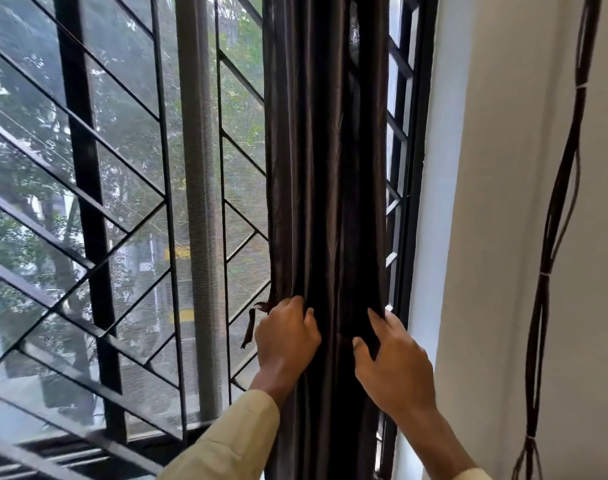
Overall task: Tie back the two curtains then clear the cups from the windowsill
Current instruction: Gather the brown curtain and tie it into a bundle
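A dark brown curtain (pixel 326 168) hangs gathered into a narrow column at the right side of the window. My left hand (pixel 285 336) grips its left edge at about waist height. A thin dark tie strip (pixel 252 323) dangles just left of that hand. My right hand (pixel 392 362) clutches the curtain's right folds, thumb pressed into the cloth. Both hands squeeze the fabric together from either side. No cups and no windowsill surface are in view.
A black diagonal window grille (pixel 98 216) with mesh fills the left. The black window frame (pixel 413 188) stands right of the curtain, beside a white wall (pixel 496 237). A bundle of dark cables (pixel 555 237) hangs down the wall at far right.
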